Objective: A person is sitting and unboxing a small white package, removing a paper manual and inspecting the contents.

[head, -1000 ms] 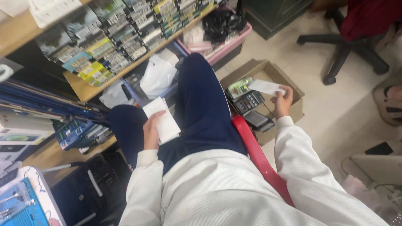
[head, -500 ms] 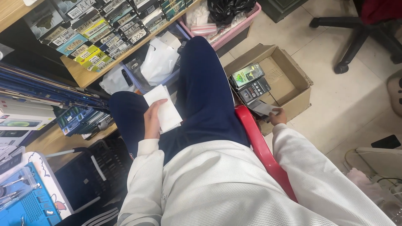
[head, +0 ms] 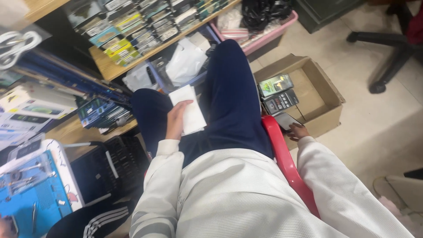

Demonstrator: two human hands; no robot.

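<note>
I sit on a red plastic chair [head: 282,150] in dark blue trousers. My left hand [head: 176,120] rests on my left thigh and holds a flat white box [head: 191,110] against it. My right hand [head: 299,131] reaches down beside the chair into an open cardboard box [head: 328,90], with its fingers closed on a dark phone-like slab [head: 286,120] at the box's near end. Further in the box lie a green-fronted packet [head: 275,84] and a dark keypad device [head: 282,101].
A wooden shelf [head: 110,66] of small packaged goods stands ahead, with white plastic bags [head: 185,64] under it. A pink crate [head: 269,35] holds black bags. An office chair base [head: 387,48] stands at the right. A blue work mat with tools [head: 31,194] lies at the lower left.
My right hand held a white packet above the cardboard box, then dropped to the box's near end; the packet is gone from it. My left hand has stayed on the white box.
</note>
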